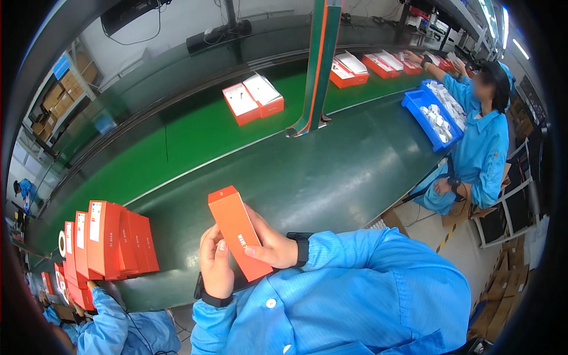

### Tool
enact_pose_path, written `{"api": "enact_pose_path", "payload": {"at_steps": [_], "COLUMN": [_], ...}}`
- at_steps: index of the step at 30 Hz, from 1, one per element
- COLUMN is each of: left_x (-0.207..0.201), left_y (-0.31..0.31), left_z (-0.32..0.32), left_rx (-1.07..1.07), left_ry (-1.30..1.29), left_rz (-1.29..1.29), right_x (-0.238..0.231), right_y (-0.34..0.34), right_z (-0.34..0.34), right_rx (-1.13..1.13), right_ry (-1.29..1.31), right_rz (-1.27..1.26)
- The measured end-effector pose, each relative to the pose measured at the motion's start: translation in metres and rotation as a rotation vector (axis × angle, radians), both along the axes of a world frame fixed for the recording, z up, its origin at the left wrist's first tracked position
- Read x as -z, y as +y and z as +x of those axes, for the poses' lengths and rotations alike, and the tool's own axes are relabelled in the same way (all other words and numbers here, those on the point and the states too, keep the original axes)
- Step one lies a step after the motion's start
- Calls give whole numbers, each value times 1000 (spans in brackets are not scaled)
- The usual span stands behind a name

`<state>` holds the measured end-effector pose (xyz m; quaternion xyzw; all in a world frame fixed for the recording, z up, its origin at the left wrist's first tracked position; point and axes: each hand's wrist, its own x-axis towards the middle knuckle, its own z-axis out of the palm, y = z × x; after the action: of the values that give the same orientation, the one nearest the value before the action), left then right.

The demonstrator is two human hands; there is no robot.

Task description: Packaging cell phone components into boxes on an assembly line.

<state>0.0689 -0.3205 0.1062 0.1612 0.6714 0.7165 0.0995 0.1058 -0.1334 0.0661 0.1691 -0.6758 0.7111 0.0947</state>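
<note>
A closed orange-red cardboard box (pixel 236 228), long and narrow with white lettering on its side, is held up in front of my chest, tilted to the left at its top. My left hand (pixel 216 260) grips its left edge, with the thumb raised along the near side. Around the right side wraps my right hand (pixel 272 241), its thumb lying across the lower front face. The fingers behind the box are partly hidden. Both hands are above the near edge of the dark green worktable (pixel 296 171).
Stacked red boxes (pixel 112 242) stand at the left, near a co-worker's blue sleeve (pixel 112 319). An open box (pixel 253 99) lies on the green conveyor (pixel 177 145). A green post (pixel 319 65) rises mid-table. Blue bins (pixel 435 142) sit beside a co-worker (pixel 485 142) at the right.
</note>
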Motion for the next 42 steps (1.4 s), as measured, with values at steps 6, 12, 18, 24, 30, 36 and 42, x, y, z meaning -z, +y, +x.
{"api": "enact_pose_path", "payload": {"at_steps": [6, 12, 18, 24, 30, 36, 42], "left_x": [-17, -16, 5, 7, -6, -6, 15], "left_y": [-11, -11, 8, 13, 15, -7, -16], "left_z": [0, -4, -7, -1, -1, -10, 1], "left_rx": [240, 310, 179, 48, 16, 28, 33], "left_ry": [-222, -257, -335, -227, -155, -259, -418], "left_rz": [37, -11, 121, 245, 205, 390, 579], "right_x": [-3, -3, -13, -39, -61, -55, -44], "right_y": [8, 4, 19, 45, 63, 109, 140], "right_z": [8, 15, -1, -1, -1, -17, -33], "right_rx": [2, -6, 8, -32, 3, 324, 553], "right_ry": [-40, -88, -129, -179, -133, -161, -343], "right_rz": [138, 191, 78, 95, 166, 257, 1334]}}
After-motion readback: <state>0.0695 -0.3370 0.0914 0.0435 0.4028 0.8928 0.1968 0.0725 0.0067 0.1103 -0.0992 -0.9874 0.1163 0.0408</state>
